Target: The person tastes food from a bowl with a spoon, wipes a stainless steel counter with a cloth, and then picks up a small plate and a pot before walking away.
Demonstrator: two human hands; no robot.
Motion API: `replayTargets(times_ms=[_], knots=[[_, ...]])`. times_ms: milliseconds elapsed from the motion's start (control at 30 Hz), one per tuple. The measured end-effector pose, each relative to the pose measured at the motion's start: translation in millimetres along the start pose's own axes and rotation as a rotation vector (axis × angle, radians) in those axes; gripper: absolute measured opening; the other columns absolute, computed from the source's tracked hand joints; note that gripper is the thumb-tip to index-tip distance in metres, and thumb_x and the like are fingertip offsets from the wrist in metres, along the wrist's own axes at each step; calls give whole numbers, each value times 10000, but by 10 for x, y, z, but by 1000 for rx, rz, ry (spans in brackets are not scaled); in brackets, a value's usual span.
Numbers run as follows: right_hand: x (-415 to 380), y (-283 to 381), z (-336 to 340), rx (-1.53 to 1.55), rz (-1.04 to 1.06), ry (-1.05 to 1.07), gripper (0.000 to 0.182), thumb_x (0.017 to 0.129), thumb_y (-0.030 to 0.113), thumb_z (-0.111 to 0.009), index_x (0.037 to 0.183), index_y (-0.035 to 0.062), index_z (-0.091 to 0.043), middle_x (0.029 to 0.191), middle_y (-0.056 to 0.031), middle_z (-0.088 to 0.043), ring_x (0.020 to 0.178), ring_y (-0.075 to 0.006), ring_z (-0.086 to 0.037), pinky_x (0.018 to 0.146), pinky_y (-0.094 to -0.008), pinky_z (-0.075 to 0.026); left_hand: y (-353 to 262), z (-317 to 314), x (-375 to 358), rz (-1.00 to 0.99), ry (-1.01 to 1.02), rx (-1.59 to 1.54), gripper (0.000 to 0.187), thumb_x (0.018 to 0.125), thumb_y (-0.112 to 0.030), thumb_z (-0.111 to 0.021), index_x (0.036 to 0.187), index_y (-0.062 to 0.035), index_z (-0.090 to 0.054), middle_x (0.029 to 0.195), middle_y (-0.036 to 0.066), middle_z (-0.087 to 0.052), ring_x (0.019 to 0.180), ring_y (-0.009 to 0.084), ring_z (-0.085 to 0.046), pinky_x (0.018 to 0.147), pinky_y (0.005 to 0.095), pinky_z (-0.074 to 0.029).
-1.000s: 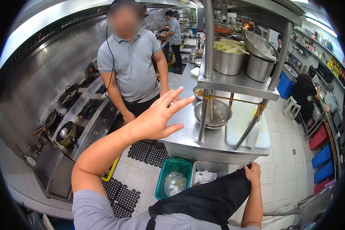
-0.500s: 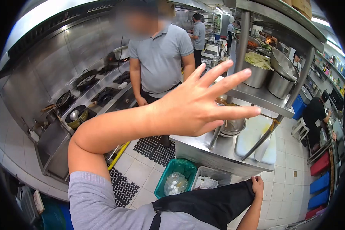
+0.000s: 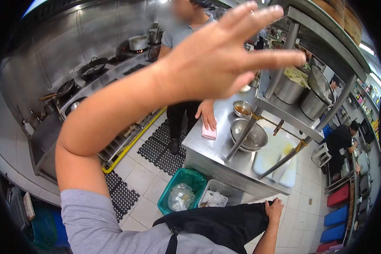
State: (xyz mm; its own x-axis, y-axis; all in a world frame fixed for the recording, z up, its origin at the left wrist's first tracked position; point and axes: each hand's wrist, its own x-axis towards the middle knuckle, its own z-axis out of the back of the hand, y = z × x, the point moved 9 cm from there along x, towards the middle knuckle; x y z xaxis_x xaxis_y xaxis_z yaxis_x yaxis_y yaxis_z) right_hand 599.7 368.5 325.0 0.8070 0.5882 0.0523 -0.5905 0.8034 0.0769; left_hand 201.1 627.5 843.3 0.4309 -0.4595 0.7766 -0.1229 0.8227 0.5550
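Observation:
My left hand (image 3: 218, 57) is raised across the upper middle of the view, above the steel counter. Its fingers are spread, holding nothing and slightly blurred by motion. At the lower right, my right hand (image 3: 275, 210) grips the edge of the black apron (image 3: 224, 222), which is stretched out sideways from my body. Opposite me, a co-worker's hand (image 3: 206, 115) presses a folded pink cloth (image 3: 208, 131) on the counter (image 3: 199, 146). Nearby stand steel bowls (image 3: 254, 134), a smaller bowl with brown liquid (image 3: 242, 109), and a white cutting board (image 3: 287, 173) with a cleaver (image 3: 280, 168) on it.
A lined green bin (image 3: 163, 197) and a grey bin (image 3: 237, 195) stand below the counter. Pots (image 3: 288, 89) sit on the steel shelf (image 3: 290, 112). Stoves with woks (image 3: 93, 67) line the left wall. Black mats (image 3: 158, 148) cover part of the floor. Another person (image 3: 340, 142) works far right.
My left hand has moved up. The co-worker's hand now rests on a pink cloth on the counter. The view has shifted, and my right hand still holds the apron.

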Motion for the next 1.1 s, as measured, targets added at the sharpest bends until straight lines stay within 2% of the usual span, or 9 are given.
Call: replayTargets(times_ms=[67, 233, 500, 700, 800, 900, 933, 967, 1100], knots=[[-3, 31, 63, -22, -6, 27, 563, 833, 434, -698, 1149, -8, -550, 1171, -225, -557, 1075, -488, -518, 936, -526, -450, 257, -165, 48, -382, -387, 278, 567, 854, -96, -607, 1406, -134, -483, 1324, 349, -455, 1148, 434, -553, 868, 513, -548], [-34, 101, 156, -55, -28, 54, 586, 838, 437, -705, 1176, -10, -532, 1182, -249, -540, 1064, -491, -535, 905, -530, -478, 599, 139, 219, 116, 219, 154, 831, 770, -12, -593, 1518, -250, -321, 1484, 274, -306, 1359, 469, -341, 1087, 528, -437], [-195, 300, 308, -42, 21, 138, 566, 832, 353, -728, 1199, -7, -491, 1176, -291, -514, 1051, -494, -550, 879, -538, -500, 1276, 689, -98, -281, -191, 597, 810, 721, 37, -606, 1480, -87, -351, 1498, 164, -392, 1398, 395, -346, 1125, 477, -371], [-197, 371, 339, 0, 123, 133, 503, 787, 339, -767, 1080, 9, -526, 1106, -257, -520, 978, -456, -538, 876, -515, -469, 1452, 591, -989, 196, -552, 281, 681, 755, 6, -607, 1411, -45, -430, 1392, 256, -460, 1166, 323, -555, 919, 420, -489], [121, 168, 3, 92, 139, 131, 461, 763, 355, -778, 989, 22, -553, 1029, -230, -543, 948, -423, -542, 864, -492, -462, 1830, 412, -2211, 583, -543, 391, 905, 835, 20, -696, 1494, -79, -83, 1493, 204, -275, 1248, 331, -523, 934, 428, -545], [308, -321, -553, 344, -192, 517, 425, 813, 405, -725, 922, 9, -617, 897, -173, -659, 842, -290, -628, 784, -403, -503, 1842, -28, -5118, 1257, -853, 432, 929, 802, -31, -741, 1516, -68, -148, 1498, 211, -270, 1245, 310, -507, 997, 420, -493], [395, -445, -717, 395, -205, 584, 434, 830, 415, -708, 964, 7, -642, 908, -166, -676, 852, -277, -638, 802, -391, -507, 1157, -587, -5651, 1929, -1106, -18, 931, 805, -67, -740, 1518, -19, -143, 1486, 252, -320, 1325, 356, -427, 1117, 450, -365], [411, -564, -874, 449, -219, 648, 449, 848, 425, -690, 1007, 5, -667, 919, -160, -694, 863, -263, -648, 821, -378, -510, 667, -805, -6355, 1687, -490, 510, 947, 805, -60, -728, 1525, 19, -117, 1492, 300, -314, 1398, 404, -321, 1178, 449, -251], [62, -847, -1263, 838, -478, 961, 499, 911, 454, -595, 1095, -3, -676, 982, -166, -710, 922, -277, -668, 881, -368, -520, -2440, -1887, -6967, 1961, 439, -96, 1042, 741, 1, -697, 1546, 2, -35, 1569, 294, -157, 1442, 453, -198, 1212, 464, -160]])
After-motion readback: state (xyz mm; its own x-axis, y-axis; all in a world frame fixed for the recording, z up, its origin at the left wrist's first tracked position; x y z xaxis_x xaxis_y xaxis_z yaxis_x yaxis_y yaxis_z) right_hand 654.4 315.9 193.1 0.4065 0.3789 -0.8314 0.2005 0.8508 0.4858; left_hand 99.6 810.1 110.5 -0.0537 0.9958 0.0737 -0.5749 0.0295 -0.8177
